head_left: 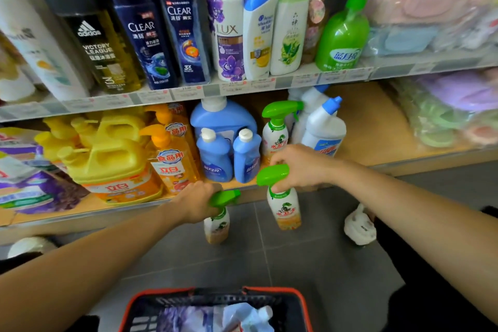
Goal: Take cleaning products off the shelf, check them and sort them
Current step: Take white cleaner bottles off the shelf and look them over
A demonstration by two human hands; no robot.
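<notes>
Left hand (198, 203): clenched round the green trigger head of the left spray bottle (217, 224). The bottle is off the shelf, roughly upright, in the air just in front of the lower shelf (377, 127) front edge, over the grey floor (310, 264).

Right hand (299, 167): fingers wrapped round the neck of the right spray bottle (284, 209), under its green head. The bottle is upright, held higher than the left one, level with the same front edge near its middle. The 2 held bottles are apart, not touching.

3rd spray bottle (276, 129), same label: standing on the lower shelf behind the right hand, between 2 small blue bottles (215, 155) and the white bottles (324, 127) with blue caps. Yellow jugs (116, 148) sit toward the left end of that shelf.

Upper shelf (188, 92): a row of shampoo and soap bottles along the front edge.

Basket (272, 290), red rim: on the floor at the bottom of view. It holds blue-white and purple packs, too blurred to identify.
</notes>
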